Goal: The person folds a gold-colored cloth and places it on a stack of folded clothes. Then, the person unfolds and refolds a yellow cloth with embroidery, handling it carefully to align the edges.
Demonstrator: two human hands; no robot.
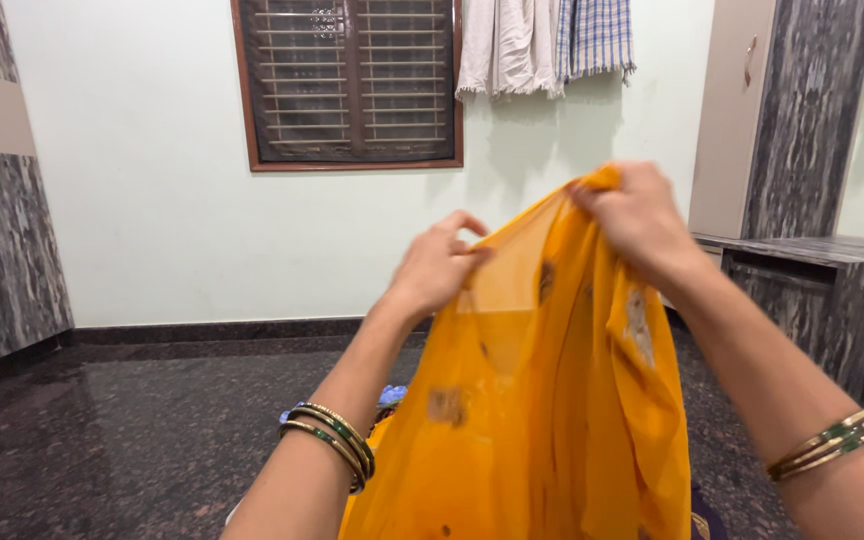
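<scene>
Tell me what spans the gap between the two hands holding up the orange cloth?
In the head view, the top edge of the sheer orange cloth runs from the left hand up to the right hand; nothing else lies between them.

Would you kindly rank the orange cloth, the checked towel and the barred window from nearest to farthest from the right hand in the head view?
1. Orange cloth: in the right hand's grip.
2. Checked towel: hanging on the wall, directly above.
3. Barred window: upper left.
</scene>
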